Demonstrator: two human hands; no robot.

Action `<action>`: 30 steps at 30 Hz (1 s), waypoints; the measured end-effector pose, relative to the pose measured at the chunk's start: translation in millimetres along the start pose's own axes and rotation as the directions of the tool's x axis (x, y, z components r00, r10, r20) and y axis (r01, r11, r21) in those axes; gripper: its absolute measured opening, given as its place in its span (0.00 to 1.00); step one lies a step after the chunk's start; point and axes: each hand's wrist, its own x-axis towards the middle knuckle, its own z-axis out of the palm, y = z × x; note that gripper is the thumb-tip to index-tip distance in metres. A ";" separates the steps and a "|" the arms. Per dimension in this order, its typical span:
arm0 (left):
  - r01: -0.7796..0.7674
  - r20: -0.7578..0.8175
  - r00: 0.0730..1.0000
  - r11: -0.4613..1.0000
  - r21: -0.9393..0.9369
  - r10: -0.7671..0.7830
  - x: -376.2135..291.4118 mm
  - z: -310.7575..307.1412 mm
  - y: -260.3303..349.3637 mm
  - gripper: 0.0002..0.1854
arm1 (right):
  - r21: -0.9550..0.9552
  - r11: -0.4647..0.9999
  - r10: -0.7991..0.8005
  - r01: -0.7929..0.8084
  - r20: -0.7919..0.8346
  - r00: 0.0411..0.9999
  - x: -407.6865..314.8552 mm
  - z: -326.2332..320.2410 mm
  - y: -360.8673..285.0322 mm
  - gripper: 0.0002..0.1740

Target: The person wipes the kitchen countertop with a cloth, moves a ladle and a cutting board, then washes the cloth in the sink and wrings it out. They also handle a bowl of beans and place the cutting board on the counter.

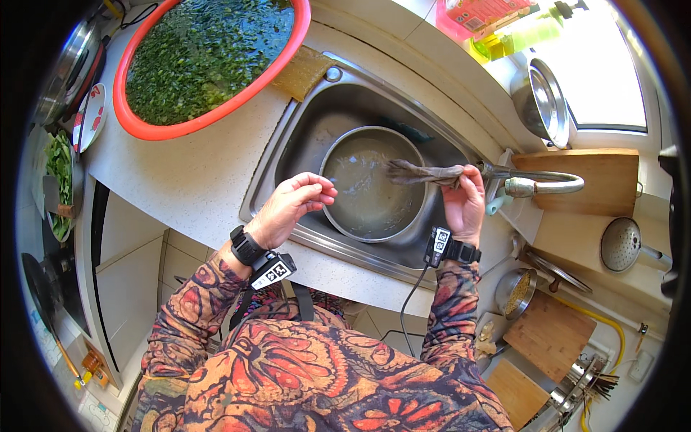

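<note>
My right hand pinches one end of a wet, twisted greyish-brown cloth. The cloth stretches left over a round metal basin that holds cloudy water. Across from it, near the basin's left rim, my left hand hovers with loosely bent fingers and nothing visible in them. The basin stands inside a stainless steel sink. Just right of the sink, beside my right hand, is a curved metal faucet.
A large red-rimmed tub of chopped greens in water sits on the counter, left of the sink. Wooden boards, a steel bowl and a perforated ladle stand or hang on the right. Detergent bottles are by the window.
</note>
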 end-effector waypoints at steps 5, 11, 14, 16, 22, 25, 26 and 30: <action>0.003 -0.023 1.000 1.000 -0.012 -0.003 -0.3 -2.6 -7.7 0.11 | -0.497 0.824 0.143 -0.271 -0.280 0.949 26.2 -51.6 74.8 0.08; -0.017 -0.029 0.999 1.000 0.002 0.017 -0.7 -3.8 -13.8 0.12 | -0.996 -0.077 0.398 0.049 0.015 0.917 20.6 -80.0 167.3 0.17; -0.027 -0.031 0.999 1.000 0.007 0.027 -1.7 -4.4 -13.8 0.12 | -0.984 0.055 0.654 0.167 0.162 0.739 11.8 -79.2 176.2 0.18; -0.037 -0.026 0.999 0.999 0.006 0.038 -3.2 -4.9 -12.2 0.12 | -0.989 -0.126 0.539 0.082 0.001 0.842 10.7 -73.6 162.5 0.17; -0.036 -0.005 0.999 0.999 0.011 0.036 -7.2 -3.5 1.2 0.12 | -0.897 0.431 0.161 0.093 0.178 0.971 14.9 -12.9 52.7 0.24; -0.031 0.020 0.999 1.000 0.000 0.030 -5.2 1.6 5.3 0.11 | -0.689 0.724 0.116 0.032 0.167 0.979 9.3 30.1 -1.6 0.25; -0.037 0.017 0.999 0.999 0.001 0.037 -4.8 3.1 5.5 0.11 | -0.656 0.754 0.095 0.023 0.143 0.985 9.6 40.4 -12.4 0.25; -0.048 0.012 0.999 0.999 0.006 0.048 -4.5 3.3 2.9 0.12 | -0.460 0.886 0.008 0.056 0.135 0.991 14.7 44.7 -27.0 0.19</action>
